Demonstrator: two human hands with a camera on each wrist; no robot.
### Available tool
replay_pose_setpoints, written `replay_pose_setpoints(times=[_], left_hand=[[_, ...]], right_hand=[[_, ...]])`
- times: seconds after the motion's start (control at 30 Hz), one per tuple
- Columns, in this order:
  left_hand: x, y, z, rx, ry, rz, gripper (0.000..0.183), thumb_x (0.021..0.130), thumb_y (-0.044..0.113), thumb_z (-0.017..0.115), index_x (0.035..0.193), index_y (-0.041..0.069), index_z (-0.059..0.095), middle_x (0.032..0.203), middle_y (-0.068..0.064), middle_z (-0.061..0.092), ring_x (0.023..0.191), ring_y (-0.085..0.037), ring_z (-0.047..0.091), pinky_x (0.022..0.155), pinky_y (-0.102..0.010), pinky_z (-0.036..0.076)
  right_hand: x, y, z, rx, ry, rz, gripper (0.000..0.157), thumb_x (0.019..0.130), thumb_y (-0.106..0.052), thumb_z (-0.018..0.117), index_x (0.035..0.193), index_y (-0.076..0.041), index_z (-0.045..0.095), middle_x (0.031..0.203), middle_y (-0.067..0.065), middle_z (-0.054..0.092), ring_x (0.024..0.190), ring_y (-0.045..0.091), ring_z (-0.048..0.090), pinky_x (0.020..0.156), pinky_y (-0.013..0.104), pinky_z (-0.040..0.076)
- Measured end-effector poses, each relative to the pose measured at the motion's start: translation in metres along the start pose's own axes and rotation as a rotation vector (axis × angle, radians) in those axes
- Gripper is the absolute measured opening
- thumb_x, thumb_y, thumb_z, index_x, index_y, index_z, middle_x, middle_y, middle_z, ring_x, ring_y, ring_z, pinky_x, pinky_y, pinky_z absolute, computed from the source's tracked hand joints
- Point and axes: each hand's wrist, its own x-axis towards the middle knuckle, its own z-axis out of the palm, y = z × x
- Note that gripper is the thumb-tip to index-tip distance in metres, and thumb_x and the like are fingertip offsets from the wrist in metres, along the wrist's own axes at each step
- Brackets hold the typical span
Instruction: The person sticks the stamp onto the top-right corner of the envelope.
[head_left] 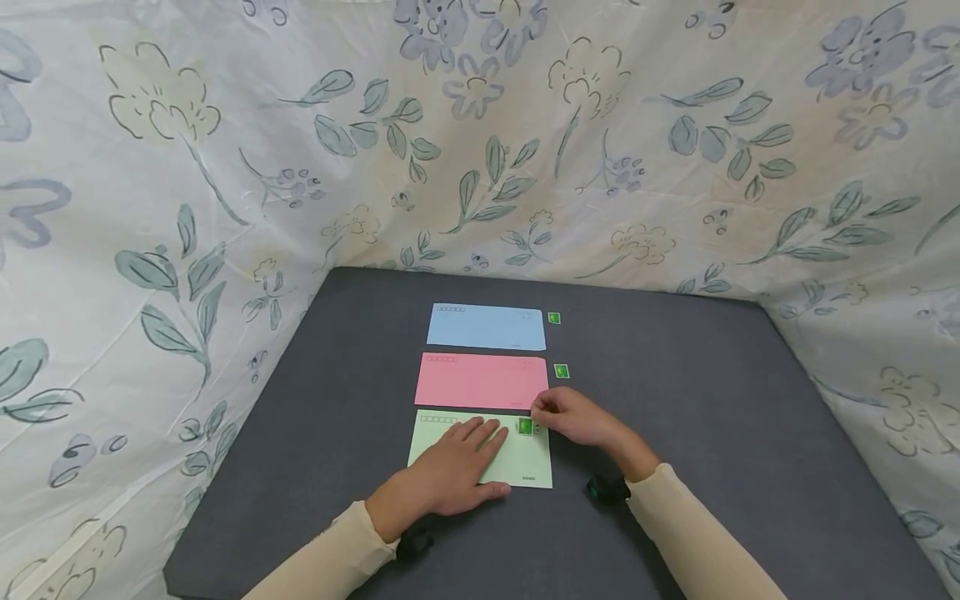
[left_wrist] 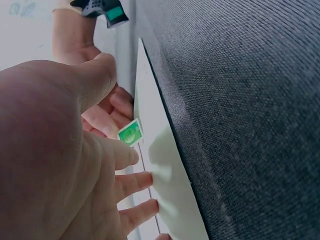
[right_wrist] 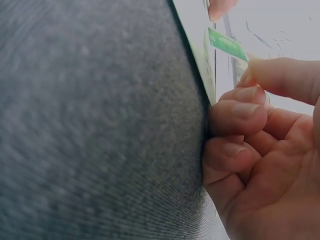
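Observation:
My left hand (head_left: 467, 468) lies with spread fingers on the light green envelope (head_left: 536, 467), its fingertips touching the paper. Between thumb and forefinger, my right hand (head_left: 579, 417) pinches a small green stamp (right_wrist: 227, 44) by its edge. In the head view that stamp overlaps the envelope's upper right corner. It stands tilted up from the paper in the right wrist view, its far edge at the envelope. The other right fingers are curled beside the envelope's edge. In the left wrist view the stamp (left_wrist: 131, 133) shows just past the left fingertips.
Above the green envelope lie a pink envelope (head_left: 480, 382) and a blue envelope (head_left: 483, 327), in a column. A green stamp (head_left: 562, 371) sits right of the pink one, another stamp (head_left: 554, 318) right of the blue. The dark grey table (head_left: 675, 375) is backed by flowered cloth (head_left: 480, 167).

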Motion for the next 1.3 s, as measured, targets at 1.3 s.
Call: replay_pose_setpoints(times=[1.3], left_hand=[[0.011,0.018,-0.001,0.156,0.002,-0.081,0.083,0.105,0.075,0.048,0.170,0.025,0.040,0.173,-0.008,0.037,0.155,-0.032,0.037,0.123,-0.058,0.034]], right_hand=[[0.007,-0.013,0.029,-0.256,0.216,0.152,0.016,0.103,-0.010,0.068,0.087,-0.011,0.071,0.069,-0.001,0.057,0.060,0.014,0.053,0.054,0.030,0.041]])
